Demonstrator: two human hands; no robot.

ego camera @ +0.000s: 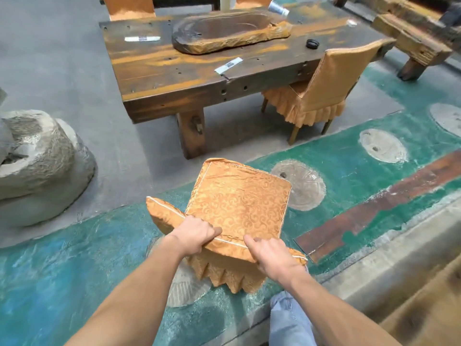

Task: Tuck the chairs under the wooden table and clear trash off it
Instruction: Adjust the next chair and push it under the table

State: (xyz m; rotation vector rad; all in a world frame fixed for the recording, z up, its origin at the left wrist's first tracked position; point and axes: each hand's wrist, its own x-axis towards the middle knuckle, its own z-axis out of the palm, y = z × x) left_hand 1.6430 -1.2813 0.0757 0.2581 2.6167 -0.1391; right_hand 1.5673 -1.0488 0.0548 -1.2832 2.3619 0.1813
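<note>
Both hands grip the top of the backrest of an orange fabric-covered chair (237, 203) standing on the green painted floor in front of me. My left hand (193, 232) holds its left part, my right hand (272, 255) its right part. The wooden table (159, 73) stands further off, a gap of floor between it and this chair. On the table lie two white wrappers (142, 38) (228, 65), a black cap (312, 43) and a tipped bottle (278, 8). A second orange chair (331, 81) sits partly under the table's right side.
A carved wooden tray (224, 33) fills the table's middle. More orange chair backs (129, 7) stand at the far side. A large grey rock (37, 166) sits on the left. A wooden bench (411, 43) stands at the upper right. A raised ledge runs along the lower right.
</note>
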